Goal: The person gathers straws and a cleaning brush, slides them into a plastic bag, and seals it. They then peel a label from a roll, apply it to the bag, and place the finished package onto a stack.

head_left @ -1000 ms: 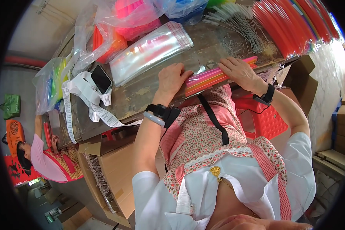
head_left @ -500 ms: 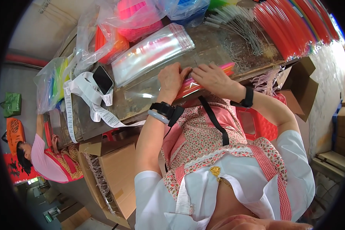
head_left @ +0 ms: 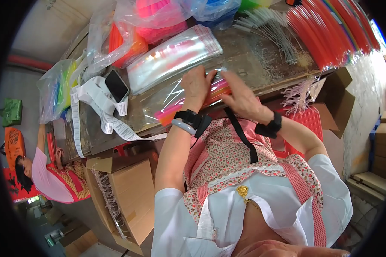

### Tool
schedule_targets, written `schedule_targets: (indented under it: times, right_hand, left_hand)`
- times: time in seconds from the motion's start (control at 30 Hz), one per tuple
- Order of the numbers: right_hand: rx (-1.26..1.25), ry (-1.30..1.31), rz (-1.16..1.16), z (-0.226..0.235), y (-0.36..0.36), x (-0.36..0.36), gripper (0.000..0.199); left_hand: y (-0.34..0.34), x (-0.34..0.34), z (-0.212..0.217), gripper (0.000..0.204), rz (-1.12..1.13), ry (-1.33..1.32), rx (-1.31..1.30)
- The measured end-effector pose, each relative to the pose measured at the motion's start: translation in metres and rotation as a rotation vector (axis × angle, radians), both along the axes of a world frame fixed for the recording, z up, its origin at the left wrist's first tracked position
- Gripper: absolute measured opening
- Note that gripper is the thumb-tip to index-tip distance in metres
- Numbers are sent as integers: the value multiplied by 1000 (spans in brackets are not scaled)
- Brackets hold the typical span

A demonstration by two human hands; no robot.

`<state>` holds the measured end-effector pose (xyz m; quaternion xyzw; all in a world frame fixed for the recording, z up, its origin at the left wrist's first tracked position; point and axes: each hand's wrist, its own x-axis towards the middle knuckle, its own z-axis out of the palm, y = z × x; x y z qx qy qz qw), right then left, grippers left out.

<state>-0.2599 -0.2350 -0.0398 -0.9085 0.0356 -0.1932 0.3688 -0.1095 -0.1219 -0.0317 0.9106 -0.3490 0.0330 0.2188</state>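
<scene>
A glossy clear plastic bag of pink and orange plastic straws (head_left: 188,100) is gleaming under both hands on the worn, rough wooden worktop (head_left: 261,64). Just beyond that bag, a stack of shiny clear plastic sleeves (head_left: 173,58) is catching light. Left of the bag, matt white paper label strips (head_left: 98,111) are curling around a smooth black glass-faced phone (head_left: 116,85).

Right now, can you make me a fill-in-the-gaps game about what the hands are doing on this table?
1. Both hands, the left hand and the right hand, rest on a clear ____ of pink and orange sticks.
2. The black phone lies on a long ____ paper strip.
3. Beside the table stands an open cardboard ____.

Missing words: bag; white; box
</scene>
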Motion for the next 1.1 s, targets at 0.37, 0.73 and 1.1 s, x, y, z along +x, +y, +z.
schedule_targets:
  times: [0.37,0.73,1.1]
  right_hand:
    - [-116,35,35,-2,31,14,67]
    - [-55,18,2,-1,15,21,68]
    - [-41,24,-60,-1,13,20,70]
  left_hand:
    - [66,12,18,38,206,43,-399]
    - [186,25,19,40,477,237,-42]
    - [167,46,8,26,332,465,-192]
